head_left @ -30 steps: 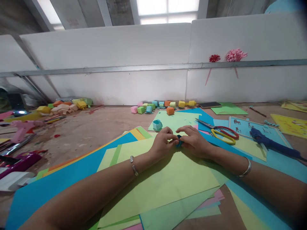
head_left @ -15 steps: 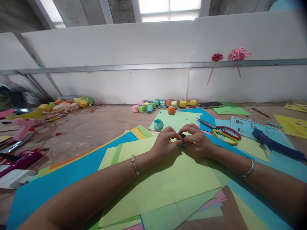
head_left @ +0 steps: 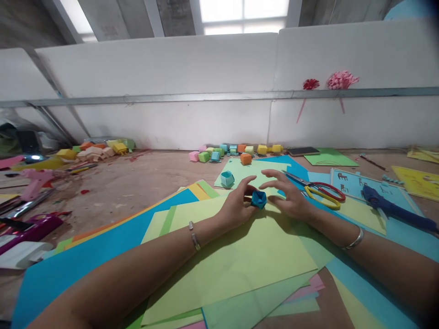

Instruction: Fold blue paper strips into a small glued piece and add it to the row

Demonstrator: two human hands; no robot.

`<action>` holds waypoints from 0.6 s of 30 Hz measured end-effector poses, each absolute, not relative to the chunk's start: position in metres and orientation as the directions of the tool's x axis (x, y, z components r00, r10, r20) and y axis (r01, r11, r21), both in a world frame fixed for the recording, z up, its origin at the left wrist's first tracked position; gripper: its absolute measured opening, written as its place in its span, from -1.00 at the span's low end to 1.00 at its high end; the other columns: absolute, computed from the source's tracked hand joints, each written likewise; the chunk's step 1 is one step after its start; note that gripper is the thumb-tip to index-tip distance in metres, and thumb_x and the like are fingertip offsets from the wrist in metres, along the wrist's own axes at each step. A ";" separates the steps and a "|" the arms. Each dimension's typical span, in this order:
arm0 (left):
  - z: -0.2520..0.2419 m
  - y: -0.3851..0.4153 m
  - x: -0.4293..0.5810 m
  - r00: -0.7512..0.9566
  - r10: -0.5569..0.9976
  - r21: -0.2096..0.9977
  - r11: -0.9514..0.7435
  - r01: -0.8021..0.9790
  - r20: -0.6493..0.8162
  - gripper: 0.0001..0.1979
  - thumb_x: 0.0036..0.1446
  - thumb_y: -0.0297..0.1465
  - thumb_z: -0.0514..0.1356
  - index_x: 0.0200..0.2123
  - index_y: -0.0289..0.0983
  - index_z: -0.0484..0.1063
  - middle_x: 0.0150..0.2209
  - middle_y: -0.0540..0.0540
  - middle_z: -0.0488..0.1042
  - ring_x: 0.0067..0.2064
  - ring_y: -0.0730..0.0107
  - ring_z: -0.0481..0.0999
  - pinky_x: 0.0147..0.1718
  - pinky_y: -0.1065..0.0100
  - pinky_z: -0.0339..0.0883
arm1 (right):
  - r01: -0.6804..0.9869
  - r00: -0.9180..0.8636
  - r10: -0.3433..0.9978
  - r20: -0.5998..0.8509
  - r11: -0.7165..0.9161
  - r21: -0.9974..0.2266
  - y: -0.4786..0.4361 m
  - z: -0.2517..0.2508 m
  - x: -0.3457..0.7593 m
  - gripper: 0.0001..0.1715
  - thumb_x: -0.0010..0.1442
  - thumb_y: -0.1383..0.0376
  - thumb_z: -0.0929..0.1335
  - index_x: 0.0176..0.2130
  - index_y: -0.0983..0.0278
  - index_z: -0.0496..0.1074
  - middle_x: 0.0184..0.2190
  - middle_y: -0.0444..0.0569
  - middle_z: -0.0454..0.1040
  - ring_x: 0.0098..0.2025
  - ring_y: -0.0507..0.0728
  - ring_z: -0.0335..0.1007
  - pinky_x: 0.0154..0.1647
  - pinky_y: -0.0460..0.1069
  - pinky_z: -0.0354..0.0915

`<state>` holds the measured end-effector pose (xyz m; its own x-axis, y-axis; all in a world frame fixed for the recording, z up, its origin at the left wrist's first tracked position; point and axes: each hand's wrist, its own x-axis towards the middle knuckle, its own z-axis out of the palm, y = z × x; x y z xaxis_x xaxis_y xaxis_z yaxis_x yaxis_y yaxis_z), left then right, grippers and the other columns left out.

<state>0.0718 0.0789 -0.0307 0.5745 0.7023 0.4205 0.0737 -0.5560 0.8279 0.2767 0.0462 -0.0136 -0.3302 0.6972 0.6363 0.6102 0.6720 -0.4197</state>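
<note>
Left hand (head_left: 236,205): pinching; I see its thumb and fingers closed at the near-left side of the blue paper piece (head_left: 259,199), and it seems to carry this piece alone now.
Right hand (head_left: 291,200): spread; half a second ago its fingers were pinching too, and now they stand apart and curved, just beside the piece.
Blue paper piece: it is between the two hands, over the light green sheet (head_left: 233,260). Before, the fingers covered most of it; now I can see its folded faces and a hollow facing up. Whether it rests on the sheet, I cannot tell.
Two-hand pressing: released for this moment. For the work, I judge that the folds keep their shape without the right hand; whether the piece is complete, I cannot say.
Light-blue paper shape (head_left: 227,178): it stands farther away, near the left hand, and has stayed untouched. Its form is also hollow, so perhaps it is of the same kind.
Scissors (head_left: 307,183): they lie beyond the right hand, as before; the dark blue glue gun (head_left: 401,208) lies to their right.
</note>
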 end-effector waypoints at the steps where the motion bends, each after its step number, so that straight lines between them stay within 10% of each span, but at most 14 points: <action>1: -0.030 0.079 0.072 0.548 0.714 0.815 -0.572 0.099 0.435 -0.25 -0.07 -0.64 0.20 0.20 -0.17 0.10 -0.13 -0.10 0.45 -0.10 0.30 0.50 -0.09 0.21 0.44 | 0.629 -0.228 0.727 0.648 0.618 -0.472 0.045 -0.013 0.275 -0.77 0.20 0.34 0.32 -0.14 0.19 0.49 0.08 0.09 0.38 0.12 0.26 0.31 -0.06 0.15 0.39; 7: -0.025 0.076 0.073 0.525 0.712 0.750 -0.633 0.191 0.467 -0.28 -0.14 -0.64 0.28 0.13 -0.20 0.19 -0.15 -0.09 0.40 -0.11 0.30 0.46 -0.21 0.30 0.45 | 0.677 0.002 0.890 0.455 0.334 -0.655 0.036 -0.009 0.259 -0.75 0.18 0.13 0.33 -0.23 0.26 0.39 -0.60 -0.17 0.37 -0.55 0.06 0.29 -0.53 -0.03 0.20; 11: -0.024 0.074 0.071 0.636 0.654 0.659 -0.694 0.288 0.410 -0.63 -0.10 -0.51 0.37 -0.19 -0.23 0.40 -0.16 -0.08 0.34 -0.15 0.30 0.42 -0.29 0.32 0.44 | 0.731 -0.075 0.912 0.403 0.325 -0.600 0.032 -0.011 0.251 -0.81 0.09 0.33 0.31 -0.22 0.25 0.34 -0.60 -0.20 0.39 -0.56 0.05 0.28 -0.52 -0.05 0.14; 18: -0.021 0.069 0.072 0.763 0.490 0.159 -0.869 0.469 0.422 -0.91 0.09 -0.41 0.29 -0.28 -0.25 0.48 -0.09 -0.18 0.37 -0.08 0.14 0.37 -0.13 0.15 0.35 | 0.843 -0.216 0.782 0.584 0.451 -0.292 0.033 -0.021 0.253 -0.90 0.12 0.42 0.26 -0.36 0.26 0.35 -0.48 -0.06 0.42 -0.45 0.09 0.26 -0.45 -0.03 0.11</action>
<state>0.0715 0.0689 -0.0207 0.7632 0.4895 0.4218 0.4691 -0.8687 0.1595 0.2530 0.0326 -0.0209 -0.2157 0.7823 0.5843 0.8434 0.4508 -0.2922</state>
